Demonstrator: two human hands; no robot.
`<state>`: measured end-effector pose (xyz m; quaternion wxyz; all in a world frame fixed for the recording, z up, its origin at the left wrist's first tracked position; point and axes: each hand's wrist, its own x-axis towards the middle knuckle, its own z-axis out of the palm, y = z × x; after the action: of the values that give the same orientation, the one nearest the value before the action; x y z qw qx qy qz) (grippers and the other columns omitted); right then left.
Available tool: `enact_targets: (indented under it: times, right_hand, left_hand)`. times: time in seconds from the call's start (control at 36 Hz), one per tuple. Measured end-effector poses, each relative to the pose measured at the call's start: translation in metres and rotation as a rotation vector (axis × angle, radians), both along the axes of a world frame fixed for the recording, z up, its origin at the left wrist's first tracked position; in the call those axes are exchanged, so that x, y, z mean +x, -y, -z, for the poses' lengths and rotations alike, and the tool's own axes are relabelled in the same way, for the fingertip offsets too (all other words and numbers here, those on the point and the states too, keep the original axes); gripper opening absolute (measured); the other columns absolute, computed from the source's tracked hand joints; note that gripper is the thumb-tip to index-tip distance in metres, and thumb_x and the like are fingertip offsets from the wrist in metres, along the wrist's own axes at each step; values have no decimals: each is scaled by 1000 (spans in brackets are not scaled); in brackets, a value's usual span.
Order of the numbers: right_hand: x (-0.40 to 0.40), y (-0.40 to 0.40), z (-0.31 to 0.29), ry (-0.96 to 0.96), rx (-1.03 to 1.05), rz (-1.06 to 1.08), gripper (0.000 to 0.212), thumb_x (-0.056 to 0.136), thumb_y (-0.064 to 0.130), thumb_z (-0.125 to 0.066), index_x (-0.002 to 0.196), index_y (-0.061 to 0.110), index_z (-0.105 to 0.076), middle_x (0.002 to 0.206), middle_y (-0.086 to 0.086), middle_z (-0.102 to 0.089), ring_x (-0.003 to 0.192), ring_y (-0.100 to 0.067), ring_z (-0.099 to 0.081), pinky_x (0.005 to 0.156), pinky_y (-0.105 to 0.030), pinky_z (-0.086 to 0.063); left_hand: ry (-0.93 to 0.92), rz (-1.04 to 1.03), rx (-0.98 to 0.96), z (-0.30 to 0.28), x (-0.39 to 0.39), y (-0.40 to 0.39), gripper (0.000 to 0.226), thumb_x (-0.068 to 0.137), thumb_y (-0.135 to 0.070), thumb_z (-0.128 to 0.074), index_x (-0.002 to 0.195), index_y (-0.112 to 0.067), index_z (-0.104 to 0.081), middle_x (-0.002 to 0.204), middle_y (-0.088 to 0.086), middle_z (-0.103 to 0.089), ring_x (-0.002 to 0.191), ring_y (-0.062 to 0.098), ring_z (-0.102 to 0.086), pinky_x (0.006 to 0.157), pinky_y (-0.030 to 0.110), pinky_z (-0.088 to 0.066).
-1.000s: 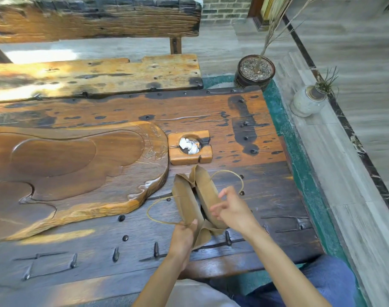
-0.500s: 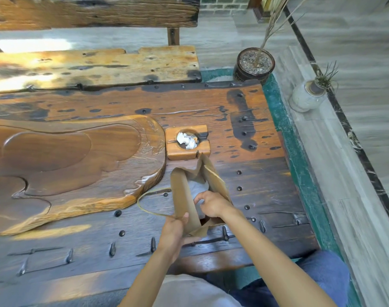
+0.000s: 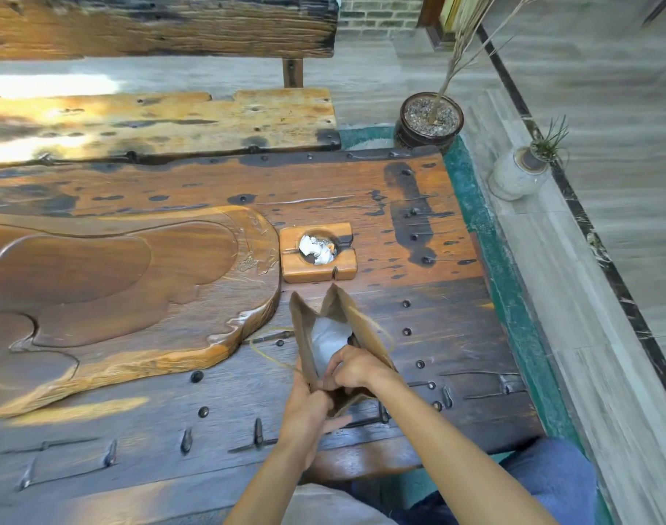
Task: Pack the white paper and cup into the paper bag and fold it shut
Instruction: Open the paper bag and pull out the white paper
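Observation:
A brown paper bag (image 3: 365, 327) with thin cord handles stands open on the dark wooden table (image 3: 134, 422), near its front edge. White paper (image 3: 329, 341) shows inside the bag's mouth. My left hand (image 3: 308, 405) grips the near left rim of the bag. My right hand (image 3: 356, 367) is at the mouth, fingers curled over the near edge and partly inside. No cup is visible; the bag's walls hide its lower inside.
A square wooden ashtray (image 3: 318, 252) with crumpled white scraps sits just beyond the bag. A large carved wooden tea tray (image 3: 115, 289) fills the table's left. A dark plant pot (image 3: 430, 121) and a pale vase (image 3: 517, 174) stand on the floor to the right.
The bag has been pulled nearer and its mouth spread wider, so the white paper inside shows. My right hand moved from beside the bag's top into the near edge of the mouth.

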<state>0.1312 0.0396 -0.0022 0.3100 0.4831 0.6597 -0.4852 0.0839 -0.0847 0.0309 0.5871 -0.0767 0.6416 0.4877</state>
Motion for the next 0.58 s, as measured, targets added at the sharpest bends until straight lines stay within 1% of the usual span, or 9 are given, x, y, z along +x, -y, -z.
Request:
enact_targets:
  times: [0.11,0.17,0.22,0.28,0.33,0.39,0.42,0.47,0.58]
  right_hand:
    - [5,-8,-1,45,-19,-43,58,71,43,-85,111,5,-67,105,-7,-72,84,-19,-65,87,-28,-53]
    - [8,-15,-4,45,-66,-37,55,76,39,-83,112,4,-62,107,-10,-71,90,-22,-68,84,-28,-53]
    - [11,-23,-2,53,-111,5,46,81,32,-80,110,9,-54,108,-13,-71,92,-22,-68,66,-24,-51]
    - [14,-31,0,72,-128,50,35,86,22,-76,107,11,-49,91,-8,-69,78,-17,-66,55,-26,-48]
    - [16,-38,6,96,-115,98,20,90,12,-71,99,11,-53,90,-10,-69,74,-17,-67,65,-39,-58]
    - [16,-45,14,131,-103,100,9,91,4,-65,97,8,-59,101,-15,-71,85,-26,-70,85,-47,-60]
    - [16,-49,17,138,-95,81,13,91,1,-63,103,6,-61,97,-15,-70,84,-27,-70,87,-45,-60]
    - [13,-56,24,95,-47,19,29,88,-8,-61,112,9,-58,93,-15,-66,78,-27,-69,74,-36,-61]
    - [4,-63,29,-34,219,-316,53,80,0,-76,125,18,-57,130,-13,-54,115,-31,-60,91,-29,-49]
  left_hand:
    - [8,23,18,-3,-8,-1,54,96,7,-34,127,-34,-47,118,2,-71,101,26,-72,80,54,-61]
    - [27,24,5,-3,-13,-1,47,98,5,-33,123,-30,-51,110,3,-74,90,23,-75,81,57,-59]
    - [34,25,-13,-4,-17,-1,43,98,3,-33,117,-30,-54,96,-1,-77,76,18,-77,83,59,-58]
    - [41,30,-21,-6,-19,1,44,99,2,-33,113,-34,-55,95,-4,-77,75,18,-76,85,58,-58]
    - [49,28,-31,-10,-20,2,43,100,0,-33,114,-34,-54,104,-2,-75,82,21,-75,84,55,-59]
    - [50,26,-46,-11,-20,4,40,100,-1,-35,120,-32,-53,110,1,-72,86,24,-73,83,52,-60]
    - [54,23,-46,-11,-21,5,41,100,-1,-36,123,-31,-51,113,3,-72,88,25,-72,82,51,-60]
    - [55,24,-47,-13,-23,6,46,98,2,-34,127,-29,-49,113,2,-71,88,26,-73,84,51,-60]
    - [51,77,-54,-15,-30,8,57,94,8,-28,136,-27,-45,113,2,-70,88,27,-74,85,52,-59]
